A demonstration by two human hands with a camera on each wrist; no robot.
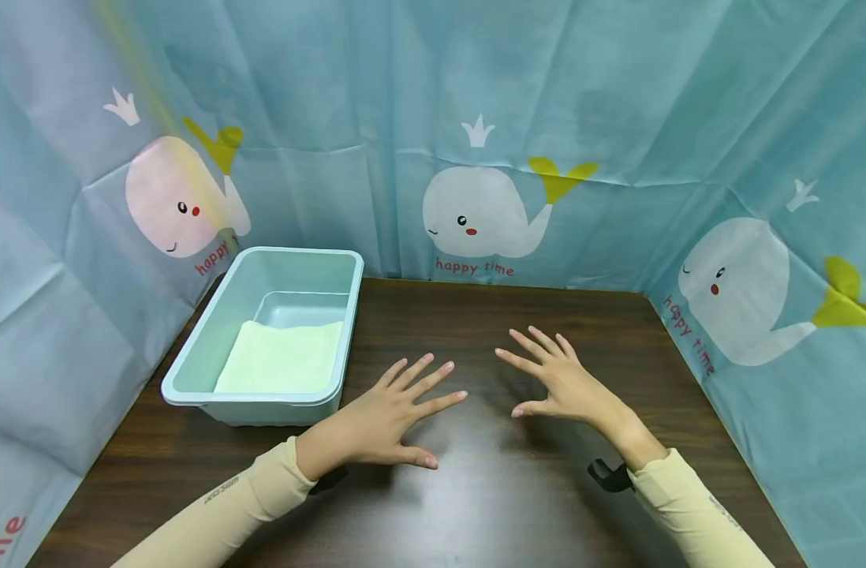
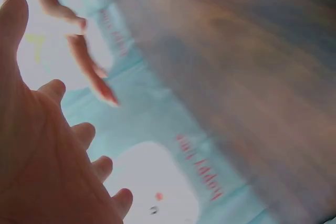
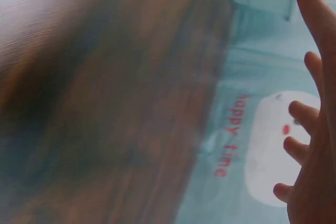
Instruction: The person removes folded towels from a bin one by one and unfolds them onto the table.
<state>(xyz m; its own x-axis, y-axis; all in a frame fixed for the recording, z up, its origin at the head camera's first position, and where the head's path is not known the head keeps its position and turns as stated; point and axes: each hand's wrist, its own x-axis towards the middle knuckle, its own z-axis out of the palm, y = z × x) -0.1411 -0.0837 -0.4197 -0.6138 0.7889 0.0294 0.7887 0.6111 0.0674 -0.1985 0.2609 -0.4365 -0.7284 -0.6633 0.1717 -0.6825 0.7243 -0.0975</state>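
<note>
Both hands hover above the dark wooden table with fingers spread and nothing held. In the head view my left hand (image 1: 386, 422) is just right of a pale blue-green plastic tub (image 1: 263, 401), its forearm passing in front of the tub's near right corner. Inside the tub lies a flat pale green cloth or sheet (image 1: 280, 359), covering much of the bottom. My right hand (image 1: 564, 386) is over the right half of the table, its fingers pointing up and left toward the left hand. Each wrist view shows its own palm and spread fingers, with no object between them.
The dark wooden table (image 1: 433, 315) reflects light near its front middle. Blue curtains (image 1: 376, 102) printed with white whales hang behind it and along both sides. The tub stands at the table's left, close to the left curtain. Dark straps (image 1: 610, 476) sit at the wrists.
</note>
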